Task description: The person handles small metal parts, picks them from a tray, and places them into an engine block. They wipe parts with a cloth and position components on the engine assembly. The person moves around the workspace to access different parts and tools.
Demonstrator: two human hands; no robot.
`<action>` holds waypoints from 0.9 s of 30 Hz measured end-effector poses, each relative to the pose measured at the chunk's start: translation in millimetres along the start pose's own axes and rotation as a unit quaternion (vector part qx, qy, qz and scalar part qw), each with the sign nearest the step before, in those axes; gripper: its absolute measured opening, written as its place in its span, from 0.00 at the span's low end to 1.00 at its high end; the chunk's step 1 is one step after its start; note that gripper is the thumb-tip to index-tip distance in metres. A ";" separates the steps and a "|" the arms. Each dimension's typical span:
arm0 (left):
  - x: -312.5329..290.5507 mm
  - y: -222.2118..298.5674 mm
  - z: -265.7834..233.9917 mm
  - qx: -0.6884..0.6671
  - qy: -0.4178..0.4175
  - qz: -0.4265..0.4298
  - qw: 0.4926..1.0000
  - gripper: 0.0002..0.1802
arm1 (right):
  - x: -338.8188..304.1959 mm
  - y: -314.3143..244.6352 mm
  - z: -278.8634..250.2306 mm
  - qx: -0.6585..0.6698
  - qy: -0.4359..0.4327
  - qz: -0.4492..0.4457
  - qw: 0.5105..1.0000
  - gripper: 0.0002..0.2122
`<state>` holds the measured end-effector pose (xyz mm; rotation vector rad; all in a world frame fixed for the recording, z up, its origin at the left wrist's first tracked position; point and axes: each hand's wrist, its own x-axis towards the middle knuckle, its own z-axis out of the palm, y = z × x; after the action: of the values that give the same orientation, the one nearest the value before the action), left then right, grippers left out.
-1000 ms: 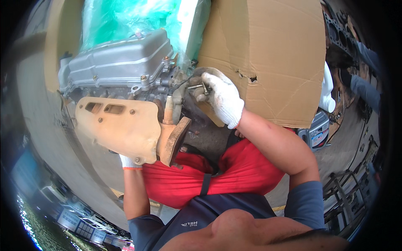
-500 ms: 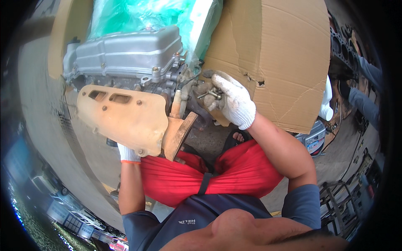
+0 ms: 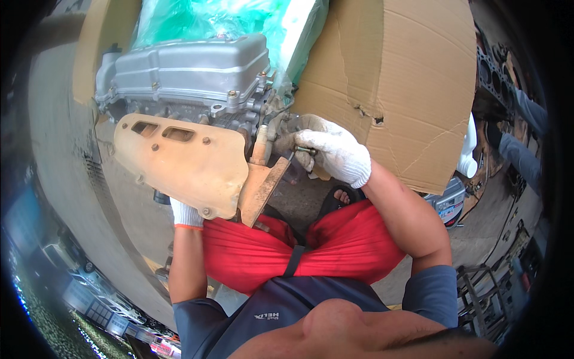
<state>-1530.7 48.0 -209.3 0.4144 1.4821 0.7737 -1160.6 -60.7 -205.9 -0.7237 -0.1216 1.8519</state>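
A rust-tan exhaust manifold with a curved heat shield (image 3: 185, 173) is against the front of a grey engine (image 3: 191, 70). My left hand (image 3: 186, 215), in a white knit glove, reaches beneath the shield's lower edge; its fingers are hidden there. To the right of the manifold's outlet flange (image 3: 267, 188), my right hand (image 3: 341, 154) is closed around metal bolts (image 3: 307, 151), whose ends stick out by the thumb. That glove is soiled grey at the fingertips. A sensor (image 3: 259, 145) stands up from the manifold, left of my right hand.
Behind the engine lies green and clear plastic wrapping (image 3: 221, 21). A cardboard sheet (image 3: 400, 90) spreads to the right, with a white bottle (image 3: 468, 152) and a grey container (image 3: 447, 200) by its edge. Another engine block (image 3: 493, 75) and a person's legs (image 3: 523, 131) are at far right.
My right fingers have closed in over the bolts, which lay more exposed in the hand before. The engine and manifold sit slightly further right in the picture. My left hand stays under the shield.
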 end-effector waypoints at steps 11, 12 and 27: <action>-7.8 2.8 12.6 -0.014 0.004 -0.010 1.000 0.33 | 6.6 3.1 9.6 -0.130 0.163 0.022 0.978 0.15; -5.5 1.0 9.2 -0.011 -0.002 -0.004 1.000 0.34 | 8.4 3.6 10.2 -0.135 0.164 0.027 0.977 0.14; 11.7 -9.9 -8.5 -0.034 -0.001 0.011 0.999 0.30 | 39.8 14.3 4.8 -0.098 0.164 -0.031 0.981 0.12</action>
<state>-1538.0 47.3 -225.3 0.3810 1.4475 0.8378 -1183.7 -30.2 -224.6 -1.1408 -0.1127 1.6524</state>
